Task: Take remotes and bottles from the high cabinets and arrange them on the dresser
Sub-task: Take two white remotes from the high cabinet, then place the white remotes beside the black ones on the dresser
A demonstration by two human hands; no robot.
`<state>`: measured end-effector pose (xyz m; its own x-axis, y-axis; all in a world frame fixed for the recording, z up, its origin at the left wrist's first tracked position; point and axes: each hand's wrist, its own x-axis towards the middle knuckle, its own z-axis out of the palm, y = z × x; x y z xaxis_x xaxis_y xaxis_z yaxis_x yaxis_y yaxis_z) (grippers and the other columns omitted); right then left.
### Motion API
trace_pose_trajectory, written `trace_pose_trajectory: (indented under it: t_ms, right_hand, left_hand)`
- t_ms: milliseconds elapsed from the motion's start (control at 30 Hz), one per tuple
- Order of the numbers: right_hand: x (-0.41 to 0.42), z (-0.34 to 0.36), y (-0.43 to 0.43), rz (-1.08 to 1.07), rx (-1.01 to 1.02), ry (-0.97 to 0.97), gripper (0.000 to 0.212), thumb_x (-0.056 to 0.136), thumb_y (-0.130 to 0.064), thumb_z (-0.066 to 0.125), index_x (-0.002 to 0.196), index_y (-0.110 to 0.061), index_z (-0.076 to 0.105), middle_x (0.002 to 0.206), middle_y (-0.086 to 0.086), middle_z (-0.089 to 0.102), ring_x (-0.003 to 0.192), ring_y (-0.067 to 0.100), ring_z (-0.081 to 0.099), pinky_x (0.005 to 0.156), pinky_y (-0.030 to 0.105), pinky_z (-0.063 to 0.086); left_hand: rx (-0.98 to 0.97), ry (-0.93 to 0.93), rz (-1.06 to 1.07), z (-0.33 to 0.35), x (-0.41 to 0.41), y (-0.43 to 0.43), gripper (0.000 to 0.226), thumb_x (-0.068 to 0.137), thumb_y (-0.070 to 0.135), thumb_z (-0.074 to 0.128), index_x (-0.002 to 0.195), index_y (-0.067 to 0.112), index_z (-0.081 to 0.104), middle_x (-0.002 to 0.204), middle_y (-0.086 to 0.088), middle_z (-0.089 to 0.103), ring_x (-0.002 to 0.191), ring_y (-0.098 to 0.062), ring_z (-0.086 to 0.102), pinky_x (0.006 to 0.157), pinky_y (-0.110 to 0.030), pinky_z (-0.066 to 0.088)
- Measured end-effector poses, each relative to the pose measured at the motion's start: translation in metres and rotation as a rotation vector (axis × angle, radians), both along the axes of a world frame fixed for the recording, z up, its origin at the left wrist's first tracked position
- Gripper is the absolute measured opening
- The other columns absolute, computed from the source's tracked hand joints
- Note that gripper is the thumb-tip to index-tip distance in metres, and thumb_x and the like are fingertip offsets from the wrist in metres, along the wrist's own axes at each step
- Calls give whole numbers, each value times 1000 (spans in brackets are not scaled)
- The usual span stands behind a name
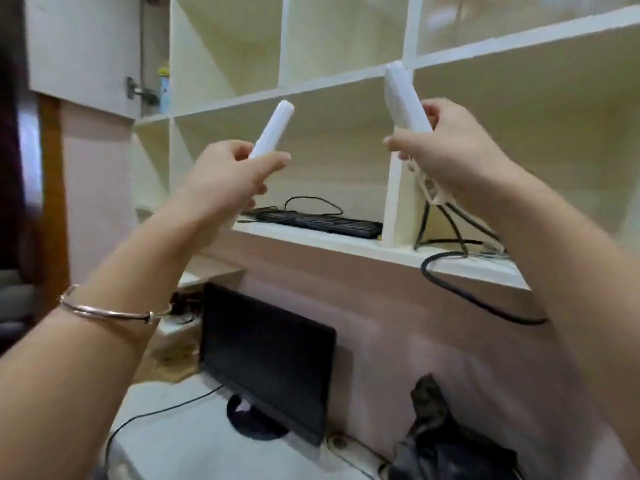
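My left hand (225, 178) grips the lower end of a white remote (273, 128) that points up and to the right. My right hand (446, 150) grips a second white remote (403, 95) around its middle; its top leans left and its button end sticks out below the fingers. Both hands are raised in front of the cream open shelving (332, 86). A bottle with a yellow top (163, 86) stands inside the high cabinet at the upper left, behind its open door (83, 46).
A black keyboard (322, 223) and black cables (460, 233) lie on the lowest shelf. Below stand a black monitor (266, 358) on a white surface (180, 441) and a dark bag (446, 445) at the lower right. A silver bangle (107, 310) circles my left wrist.
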<state>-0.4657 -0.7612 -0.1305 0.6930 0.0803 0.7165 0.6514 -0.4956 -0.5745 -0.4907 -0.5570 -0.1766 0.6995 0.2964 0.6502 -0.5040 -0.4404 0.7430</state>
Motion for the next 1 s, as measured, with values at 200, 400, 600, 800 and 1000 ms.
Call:
trace_pose_trajectory:
  t_ms: [200,400,600,800,1000]
  right_hand:
    - [-34,-141,64,363,-109,297,41,86,-21,55,127,-22,47,94,-3,55,67,10,52,50,21,36]
    - [-104,-305,132,633,-357,609,47,85,-14,54,131,-19,44,96,-6,53,68,9,49,49,19,31]
    - [-216,-443,169,902,-689,860,53,86,-11,57,136,-14,41,102,1,55,72,10,52,52,17,38]
    - [-333,-520,204,1116,-988,956,47,86,-11,56,131,-15,43,102,-1,49,64,8,48,49,20,34]
    - [-448,-566,262,1272,-1213,871,48,86,-10,56,132,-15,44,107,-1,49,77,19,52,52,20,37]
  left_hand:
    - [-121,298,397,-146,-126,60,26,85,32,58,110,26,54,87,1,62,79,-14,59,66,-27,48]
    - [-320,691,782,-292,-303,85,36,86,24,54,122,23,50,98,-3,61,73,-23,59,63,-39,49]
    - [-664,888,1093,-403,-474,45,25,90,21,48,115,19,48,76,-3,59,59,-17,50,55,-28,41]
    - [-961,1017,1332,-470,-600,-15,35,87,26,58,118,12,51,79,-6,61,63,-20,55,56,-28,41]
    - [-1247,936,1519,-517,-706,-34,40,84,29,61,119,12,52,90,-10,64,75,-26,59,65,-33,44]
